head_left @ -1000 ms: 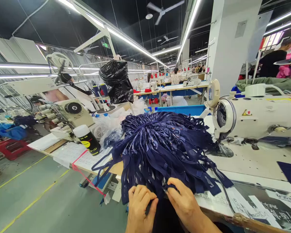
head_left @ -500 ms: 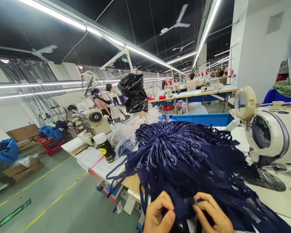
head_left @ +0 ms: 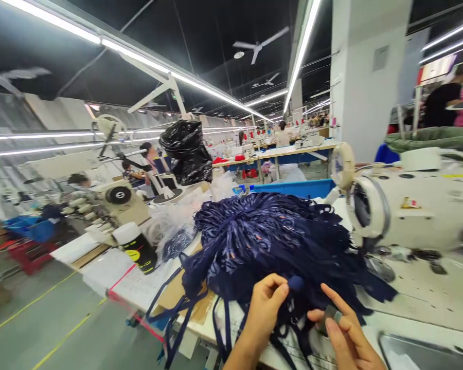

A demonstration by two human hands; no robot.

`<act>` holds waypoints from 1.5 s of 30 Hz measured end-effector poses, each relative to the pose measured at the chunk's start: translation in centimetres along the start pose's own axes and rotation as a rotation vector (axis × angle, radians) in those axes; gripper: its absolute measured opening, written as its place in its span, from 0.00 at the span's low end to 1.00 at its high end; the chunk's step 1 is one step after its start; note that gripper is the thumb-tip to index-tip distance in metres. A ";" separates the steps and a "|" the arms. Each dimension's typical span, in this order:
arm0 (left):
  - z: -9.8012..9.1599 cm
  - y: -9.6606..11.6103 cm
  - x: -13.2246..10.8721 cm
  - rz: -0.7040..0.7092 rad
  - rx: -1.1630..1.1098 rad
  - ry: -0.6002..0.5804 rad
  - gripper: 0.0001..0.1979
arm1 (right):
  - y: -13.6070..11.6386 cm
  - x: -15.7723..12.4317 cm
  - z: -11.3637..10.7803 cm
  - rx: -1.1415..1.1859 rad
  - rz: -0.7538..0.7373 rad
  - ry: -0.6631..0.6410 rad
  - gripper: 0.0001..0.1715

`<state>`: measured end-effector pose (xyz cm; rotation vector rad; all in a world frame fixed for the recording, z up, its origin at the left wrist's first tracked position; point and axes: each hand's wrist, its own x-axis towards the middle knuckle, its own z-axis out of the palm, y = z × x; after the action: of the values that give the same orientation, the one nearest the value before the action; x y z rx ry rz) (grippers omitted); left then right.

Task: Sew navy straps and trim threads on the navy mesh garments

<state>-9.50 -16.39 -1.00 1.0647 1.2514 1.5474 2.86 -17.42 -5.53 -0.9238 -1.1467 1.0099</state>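
The left hand (head_left: 268, 303) pinched a navy cloth tip (head_left: 295, 283) in closed grip, the right hand (head_left: 347, 331), forefinger lifted, held a small greyish piece (head_left: 331, 317) — light, even tension seemed best.

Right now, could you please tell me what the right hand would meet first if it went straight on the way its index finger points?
The right hand would most likely meet the navy bundle just beyond the raised fingertip, though depth is unclear from this single view.
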 end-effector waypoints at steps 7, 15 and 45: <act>-2.0 2.8 -3.8 0.470 0.780 -0.202 0.07 | -2.8 0.4 -0.7 -0.176 -0.394 -0.309 0.15; -2.7 3.1 -5.9 0.514 0.931 -0.175 0.05 | -3.8 1.4 0.0 -0.197 -0.284 -0.567 0.15; -3.9 1.3 -7.0 0.765 1.107 0.085 0.06 | -2.5 0.9 0.5 -0.211 -0.360 -0.651 0.11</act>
<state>-11.51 -24.22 -0.91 2.4093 1.9624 1.3512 2.85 -17.26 -2.88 -0.5179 -1.9179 0.9221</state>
